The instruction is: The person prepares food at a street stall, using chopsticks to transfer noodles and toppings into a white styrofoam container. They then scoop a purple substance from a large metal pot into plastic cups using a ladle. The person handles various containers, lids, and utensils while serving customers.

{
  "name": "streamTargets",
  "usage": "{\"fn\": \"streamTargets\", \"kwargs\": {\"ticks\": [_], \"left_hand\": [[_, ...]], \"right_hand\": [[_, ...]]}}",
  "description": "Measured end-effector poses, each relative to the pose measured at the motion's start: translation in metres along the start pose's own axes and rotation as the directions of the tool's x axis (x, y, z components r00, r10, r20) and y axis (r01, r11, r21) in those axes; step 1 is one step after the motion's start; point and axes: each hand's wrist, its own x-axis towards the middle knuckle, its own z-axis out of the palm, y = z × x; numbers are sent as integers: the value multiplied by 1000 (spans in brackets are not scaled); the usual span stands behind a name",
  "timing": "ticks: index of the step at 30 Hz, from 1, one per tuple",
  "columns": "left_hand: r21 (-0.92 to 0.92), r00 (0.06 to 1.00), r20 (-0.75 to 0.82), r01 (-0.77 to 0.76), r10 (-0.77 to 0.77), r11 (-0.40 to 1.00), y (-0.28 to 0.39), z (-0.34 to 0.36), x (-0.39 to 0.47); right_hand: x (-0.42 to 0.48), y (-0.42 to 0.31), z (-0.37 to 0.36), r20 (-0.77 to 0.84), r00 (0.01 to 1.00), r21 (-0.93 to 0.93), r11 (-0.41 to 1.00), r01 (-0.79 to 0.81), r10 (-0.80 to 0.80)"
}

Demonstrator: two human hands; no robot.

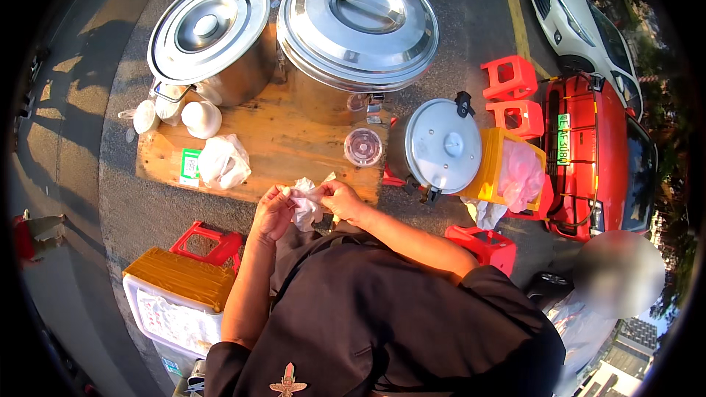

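My left hand (274, 213) and my right hand (341, 199) pinch a crumpled white plastic bag (305, 204) between them, just off the near edge of a wooden table (265, 138). Left of my hands a knotted white bag (223, 162) sits on the table beside a green-and-white card with a printed code (190, 166). A round clear-lidded tub (363, 147) with dark contents stands near the table's right end. Two large lidded steel pots, one at left (205, 27) and a bigger one at right (361, 27), stand at the far side.
Stacked white bowls (202, 119) are at the far left corner. Right of the table are a pressure cooker (444, 146), a yellow crate (488, 160) with pink bags and red stools (510, 78). A box (179, 286) stands lower left. A person (584, 325) is at lower right, near parked cars (593, 154).
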Motion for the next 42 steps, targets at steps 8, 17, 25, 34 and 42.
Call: {"fn": "streamTargets", "kwargs": {"ticks": [8,17,25,34,42], "left_hand": [[-21,992,115,46,-43,999,29,-15,22],[968,941,250,-236,229,-89,47,-31,44],[-155,989,-12,142,-146,978,50,-59,23],[-60,965,-262,-13,-4,998,17,-141,45],[-188,964,-265,-67,15,980,-6,-162,62]], "right_hand": [[-1,-8,-28,-63,881,-609,717,338,-469],[25,-27,-17,179,983,11,999,-45,42],[23,0,-65,161,959,297,915,-274,235],[60,-60,-111,-74,989,-967,253,-40,-126],[83,-66,-96,-128,992,-975,183,-127,2]]}}
